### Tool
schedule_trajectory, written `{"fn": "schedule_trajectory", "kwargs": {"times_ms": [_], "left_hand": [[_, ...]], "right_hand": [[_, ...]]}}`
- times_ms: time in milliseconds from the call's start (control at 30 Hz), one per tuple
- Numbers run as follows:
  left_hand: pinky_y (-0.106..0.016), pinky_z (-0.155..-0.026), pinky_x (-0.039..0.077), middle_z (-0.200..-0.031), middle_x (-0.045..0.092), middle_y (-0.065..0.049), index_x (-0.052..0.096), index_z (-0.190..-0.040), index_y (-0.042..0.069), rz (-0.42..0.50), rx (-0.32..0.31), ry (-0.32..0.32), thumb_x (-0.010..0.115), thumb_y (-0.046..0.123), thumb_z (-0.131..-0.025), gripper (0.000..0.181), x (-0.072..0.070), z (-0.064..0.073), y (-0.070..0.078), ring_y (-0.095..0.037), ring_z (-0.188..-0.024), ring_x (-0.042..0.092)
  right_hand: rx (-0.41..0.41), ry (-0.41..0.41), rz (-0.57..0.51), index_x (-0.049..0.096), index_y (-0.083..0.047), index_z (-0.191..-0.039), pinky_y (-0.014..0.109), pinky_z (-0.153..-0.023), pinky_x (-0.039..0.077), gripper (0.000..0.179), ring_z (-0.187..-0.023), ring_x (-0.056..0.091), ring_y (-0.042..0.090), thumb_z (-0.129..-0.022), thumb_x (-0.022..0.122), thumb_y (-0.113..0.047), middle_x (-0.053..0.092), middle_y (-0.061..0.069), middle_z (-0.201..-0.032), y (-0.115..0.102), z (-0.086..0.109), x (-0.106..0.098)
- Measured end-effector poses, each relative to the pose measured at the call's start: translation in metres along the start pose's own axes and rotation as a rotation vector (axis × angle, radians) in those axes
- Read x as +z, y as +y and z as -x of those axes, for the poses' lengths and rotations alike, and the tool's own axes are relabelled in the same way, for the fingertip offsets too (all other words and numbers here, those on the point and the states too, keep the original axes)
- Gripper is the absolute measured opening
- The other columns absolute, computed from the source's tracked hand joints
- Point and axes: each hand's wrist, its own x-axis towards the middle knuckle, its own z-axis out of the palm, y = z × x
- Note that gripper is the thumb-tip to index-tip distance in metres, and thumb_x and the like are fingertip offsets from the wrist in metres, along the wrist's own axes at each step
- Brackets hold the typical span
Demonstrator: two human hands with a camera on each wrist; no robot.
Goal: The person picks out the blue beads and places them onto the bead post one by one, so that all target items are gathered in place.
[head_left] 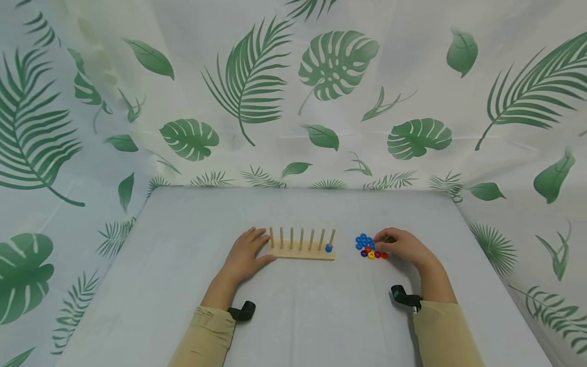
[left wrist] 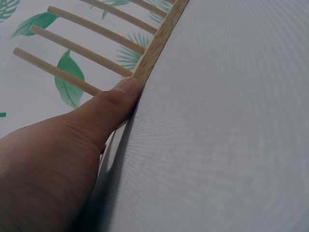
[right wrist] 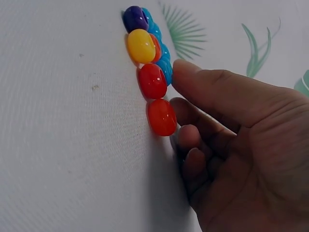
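A wooden peg rack (head_left: pixel 301 252) with a row of upright pegs lies on the table, and a blue bead (head_left: pixel 328 248) sits low on its rightmost peg. At the rack's left end my left hand (head_left: pixel 244 256) holds the base, thumb (left wrist: pixel 126 88) against the front edge and fingers toward the back. My right hand (head_left: pixel 405 247) hovers at the right side of a bead cluster, fingers loosely bent. Its thumb tip (right wrist: pixel 186 72) is close beside the blue beads (right wrist: pixel 165 67); the index fingertip is partly hidden, and no bead shows between the fingers.
The cluster also has red beads (right wrist: pixel 153 81), a yellow bead (right wrist: pixel 141 46) and a dark purple bead (right wrist: pixel 135 19) along its near side. A pale cloth covers the table (head_left: pixel 316 316). Behind it hangs a leaf-patterned curtain (head_left: pixel 275 158). Each wrist wears a black camera (head_left: pixel 403 296).
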Motion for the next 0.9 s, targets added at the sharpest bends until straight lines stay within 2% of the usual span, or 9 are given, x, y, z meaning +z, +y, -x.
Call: {"fn": "schedule_trajectory", "kwargs": {"times_ms": [300, 633, 900], "left_hand": [[-0.051, -0.124, 0.023, -0.154, 0.044, -0.005, 0.054, -0.142, 0.016, -0.005, 0.000, 0.007, 0.065, 0.057, -0.089, 0.067, -0.0002, -0.0004, 0.0002, -0.032, -0.149, 0.030], [-0.051, -0.124, 0.023, -0.154, 0.044, -0.006, 0.054, -0.142, 0.016, -0.001, 0.006, 0.007, 0.065, 0.056, -0.090, 0.067, -0.0009, -0.0003, 0.0006, -0.032, -0.149, 0.030], [-0.051, -0.124, 0.024, -0.154, 0.044, -0.006, 0.054, -0.142, 0.016, 0.002, 0.003, 0.005, 0.065, 0.056, -0.089, 0.067, -0.0004, -0.0005, 0.0004, -0.032, -0.149, 0.030]], "right_hand": [[-0.058, 0.007, 0.047, 0.066, -0.012, -0.111, 0.033, -0.081, 0.048, 0.026, -0.101, 0.052, 0.026, -0.092, 0.070, -0.031, 0.061, 0.010, -0.111, -0.0057, -0.0003, 0.0020], [-0.020, 0.027, 0.063, 0.066, -0.013, -0.112, 0.037, -0.086, 0.052, 0.026, -0.103, 0.054, 0.027, -0.094, 0.068, -0.031, 0.061, 0.010, -0.113, -0.0008, -0.0040, 0.0025], [-0.016, 0.021, 0.059, 0.065, -0.012, -0.118, 0.042, -0.089, 0.052, 0.033, -0.106, 0.051, 0.030, -0.093, 0.069, -0.032, 0.058, 0.014, -0.117, -0.0022, -0.0045, 0.0038]]}}
